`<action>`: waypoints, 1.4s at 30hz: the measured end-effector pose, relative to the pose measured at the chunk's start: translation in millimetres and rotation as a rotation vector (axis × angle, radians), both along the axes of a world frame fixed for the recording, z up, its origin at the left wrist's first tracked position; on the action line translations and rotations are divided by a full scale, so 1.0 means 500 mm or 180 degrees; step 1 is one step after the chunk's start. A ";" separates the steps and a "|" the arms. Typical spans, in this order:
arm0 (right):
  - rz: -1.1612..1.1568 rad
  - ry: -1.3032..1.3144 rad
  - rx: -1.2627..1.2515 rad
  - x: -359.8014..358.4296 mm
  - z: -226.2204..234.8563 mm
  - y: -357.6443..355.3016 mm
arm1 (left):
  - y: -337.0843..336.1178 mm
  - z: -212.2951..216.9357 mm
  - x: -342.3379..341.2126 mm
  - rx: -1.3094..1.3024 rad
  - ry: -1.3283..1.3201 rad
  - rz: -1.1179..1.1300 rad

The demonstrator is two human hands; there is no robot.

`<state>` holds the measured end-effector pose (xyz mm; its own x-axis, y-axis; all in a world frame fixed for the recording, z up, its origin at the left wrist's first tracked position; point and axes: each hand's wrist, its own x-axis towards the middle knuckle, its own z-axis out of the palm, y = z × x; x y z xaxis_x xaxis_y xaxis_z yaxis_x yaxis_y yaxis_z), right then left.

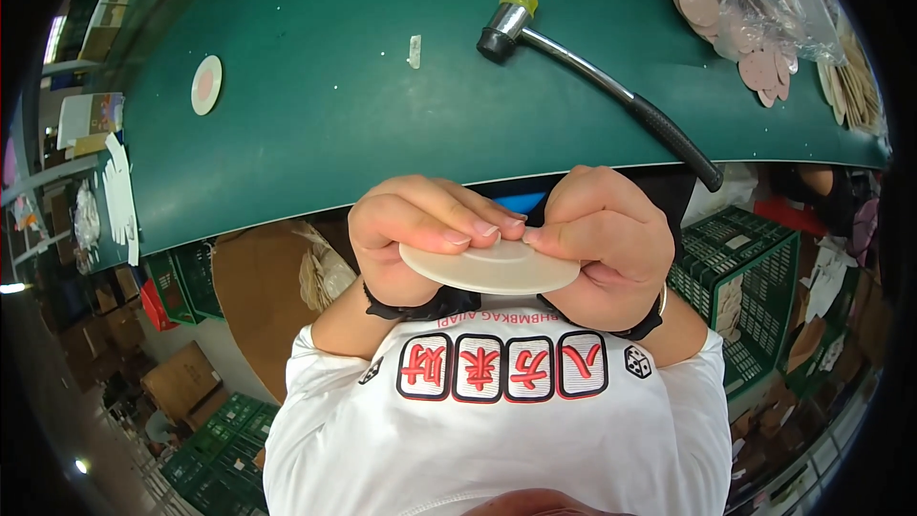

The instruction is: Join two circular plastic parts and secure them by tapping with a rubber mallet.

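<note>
Looking down from a head camera: two bare hands meet close to the chest, just off the near edge of a green table. The left hand and the right hand pinch one pale round disc between them, thumbs on top and curled fingers beneath, so both hands are closed on the disc. It lies nearly flat, at the centre of the view, over a white printed shirt and not resting on the table.

On the table, a hammer with a black and yellow head lies at 1 o'clock from the hands, its handle running out past the table edge toward 3 o'clock. A small white scrap sits at 12 o'clock, a lone pink-centred disc at 10 o'clock, and a clear bag of pink discs at 2 o'clock. A green crate stands below the table at 3 o'clock.

Risks, as judged from this view: the disc is held only at its far rim over open air, so a slackened pinch could drop it to the floor. Hard thumb pressure might bend or crack it. The hammer handle overhangs the edge near the right hand and could be knocked off
</note>
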<state>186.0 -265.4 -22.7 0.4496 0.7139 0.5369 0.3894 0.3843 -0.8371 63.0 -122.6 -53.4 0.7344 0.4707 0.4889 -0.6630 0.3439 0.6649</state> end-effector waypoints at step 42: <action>0.0156 0.1583 -0.1244 0.021 -0.061 0.022 | 0.012 0.037 -0.001 0.0495 0.2354 0.0164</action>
<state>196.6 -254.5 -53.0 0.5401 0.8410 -0.0324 -0.0926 0.0210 -0.9955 62.4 -116.8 -34.9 0.8758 0.4791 -0.0591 -0.0380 0.1905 0.9810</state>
